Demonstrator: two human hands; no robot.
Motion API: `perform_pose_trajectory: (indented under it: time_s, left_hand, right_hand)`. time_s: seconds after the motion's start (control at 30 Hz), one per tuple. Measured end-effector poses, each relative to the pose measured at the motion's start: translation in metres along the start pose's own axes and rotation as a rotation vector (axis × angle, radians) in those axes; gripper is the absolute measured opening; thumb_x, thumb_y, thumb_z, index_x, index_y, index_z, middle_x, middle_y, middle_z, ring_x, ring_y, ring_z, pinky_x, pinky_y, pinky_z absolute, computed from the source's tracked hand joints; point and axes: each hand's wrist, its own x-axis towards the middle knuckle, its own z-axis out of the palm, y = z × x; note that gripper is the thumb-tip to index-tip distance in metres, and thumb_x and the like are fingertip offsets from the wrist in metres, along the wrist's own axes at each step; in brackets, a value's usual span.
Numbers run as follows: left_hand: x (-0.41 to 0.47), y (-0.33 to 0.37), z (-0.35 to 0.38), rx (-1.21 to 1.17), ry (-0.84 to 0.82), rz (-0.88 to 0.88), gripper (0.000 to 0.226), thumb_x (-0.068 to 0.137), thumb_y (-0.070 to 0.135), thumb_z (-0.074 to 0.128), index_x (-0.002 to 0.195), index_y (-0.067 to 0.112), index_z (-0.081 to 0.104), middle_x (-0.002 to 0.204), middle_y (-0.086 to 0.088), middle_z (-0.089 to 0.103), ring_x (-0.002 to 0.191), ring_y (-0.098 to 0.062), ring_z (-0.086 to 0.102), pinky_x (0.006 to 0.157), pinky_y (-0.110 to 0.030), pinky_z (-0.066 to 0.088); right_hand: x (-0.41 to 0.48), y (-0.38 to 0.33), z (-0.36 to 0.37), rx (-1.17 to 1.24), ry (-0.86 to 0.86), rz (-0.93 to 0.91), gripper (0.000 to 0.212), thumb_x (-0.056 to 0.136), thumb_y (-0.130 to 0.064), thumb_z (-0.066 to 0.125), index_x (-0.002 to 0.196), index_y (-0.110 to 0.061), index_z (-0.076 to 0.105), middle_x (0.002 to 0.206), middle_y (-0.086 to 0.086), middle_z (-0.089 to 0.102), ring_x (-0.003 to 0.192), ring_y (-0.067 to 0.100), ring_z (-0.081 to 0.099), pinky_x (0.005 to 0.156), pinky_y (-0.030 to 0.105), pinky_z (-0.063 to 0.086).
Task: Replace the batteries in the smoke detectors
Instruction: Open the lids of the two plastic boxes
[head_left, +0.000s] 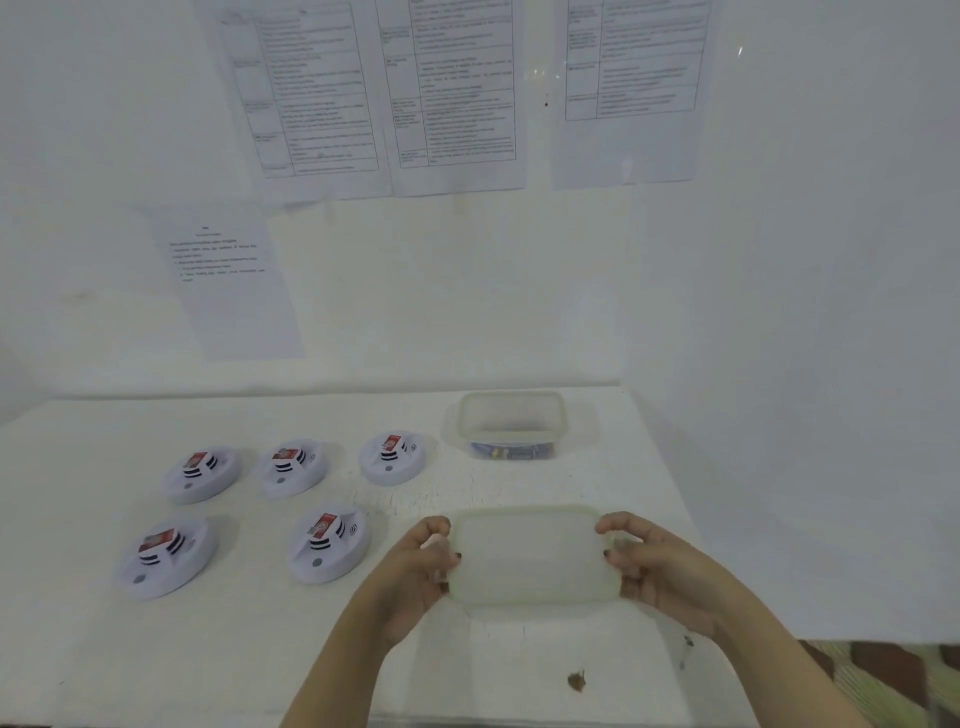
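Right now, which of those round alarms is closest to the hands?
The front-row smoke detector just beside the left hand gripping the lid; the other front detector lies farther left, and three sit in the back row.

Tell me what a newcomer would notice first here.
Front and centre, the left hand and right hand grip a translucent lid by its short ends above the white table. To their left lie five smoke detectors in two rows, each topped by a red-labelled block. An open plastic container stands at the back right.
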Motion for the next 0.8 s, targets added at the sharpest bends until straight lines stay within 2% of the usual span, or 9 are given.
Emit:
perform_pose_trajectory:
  time_s: [0.1,0.2,0.27,0.37,0.47,0.53,0.67,0.73,0.8]
  left_hand:
    - [-0.002,-0.004,0.000,0.053,-0.019,0.062,0.044,0.059,-0.005,0.056,0.100,0.011,0.058,0.092,-0.003,0.070,0.079,-0.019,0.065,0.064,-0.029,0.053]
    - [-0.003,-0.006,0.000,0.165,0.025,0.086,0.039,0.061,0.003,0.058,0.098,0.014,0.065,0.096,-0.002,0.069,0.083,-0.019,0.063,0.071,-0.032,0.048]
    - [-0.005,-0.004,0.000,0.264,0.051,0.087,0.035,0.064,0.011,0.062,0.098,0.017,0.066,0.099,-0.005,0.071,0.082,-0.020,0.064,0.071,-0.031,0.049]
    - [-0.009,-0.003,0.006,0.414,-0.021,0.020,0.042,0.062,0.021,0.070,0.103,0.021,0.065,0.106,-0.007,0.073,0.083,-0.021,0.065,0.070,-0.029,0.050]
    - [-0.014,-0.004,0.014,0.479,-0.075,-0.011,0.041,0.067,0.018,0.066,0.107,0.023,0.061,0.102,-0.005,0.072,0.081,-0.018,0.062,0.069,-0.027,0.049]
    - [-0.016,-0.006,0.015,0.472,-0.064,0.001,0.040,0.068,0.016,0.063,0.108,0.020,0.060,0.101,-0.005,0.072,0.081,-0.017,0.065,0.070,-0.027,0.051]
    - [-0.018,-0.010,0.017,0.396,-0.040,0.011,0.036,0.076,0.007,0.063,0.111,0.017,0.059,0.097,-0.008,0.071,0.083,-0.019,0.067,0.074,-0.030,0.053]
    - [-0.019,-0.012,0.019,0.349,-0.038,0.007,0.041,0.070,0.008,0.063,0.110,0.018,0.061,0.098,-0.010,0.070,0.083,-0.020,0.066,0.076,-0.032,0.052]
    - [-0.019,-0.014,0.020,0.296,-0.046,-0.011,0.042,0.067,0.007,0.061,0.107,0.018,0.061,0.097,-0.012,0.068,0.083,-0.023,0.063,0.076,-0.034,0.050]
  right_hand:
    - [-0.008,-0.001,-0.001,-0.137,-0.089,0.051,0.056,0.062,-0.003,0.078,0.113,-0.017,0.061,0.091,0.013,0.053,0.073,0.020,0.057,0.068,0.032,0.047]
    - [-0.017,-0.007,0.002,-0.347,-0.078,0.068,0.072,0.066,-0.002,0.077,0.126,-0.032,0.051,0.103,0.015,0.053,0.074,0.021,0.060,0.067,0.030,0.051]
    - [-0.019,-0.011,0.010,-0.447,0.037,0.027,0.066,0.077,-0.003,0.074,0.127,-0.038,0.046,0.103,0.018,0.057,0.072,0.023,0.064,0.068,0.030,0.054]
    - [-0.015,-0.012,0.022,-0.554,0.258,0.032,0.036,0.091,-0.023,0.061,0.123,-0.026,0.045,0.087,0.017,0.067,0.060,0.026,0.067,0.058,0.032,0.057]
    - [-0.006,-0.004,0.034,-0.498,0.318,0.058,0.023,0.098,-0.026,0.048,0.119,-0.016,0.048,0.071,0.016,0.067,0.056,0.028,0.067,0.053,0.031,0.057]
    - [-0.004,0.003,0.037,-0.470,0.329,0.019,0.027,0.095,-0.023,0.054,0.121,-0.019,0.046,0.083,0.017,0.068,0.064,0.027,0.069,0.057,0.029,0.057]
    - [-0.006,0.013,0.033,-0.396,0.183,-0.028,0.058,0.076,-0.020,0.075,0.125,-0.031,0.047,0.109,0.020,0.065,0.097,0.034,0.066,0.076,0.031,0.056]
    - [-0.007,0.015,0.031,-0.338,0.143,-0.057,0.059,0.074,-0.015,0.074,0.125,-0.032,0.049,0.107,0.021,0.062,0.098,0.033,0.065,0.081,0.034,0.055]
    - [-0.006,0.015,0.032,-0.226,0.115,-0.078,0.050,0.083,-0.001,0.066,0.122,-0.028,0.050,0.099,0.021,0.059,0.088,0.029,0.063,0.077,0.034,0.054]
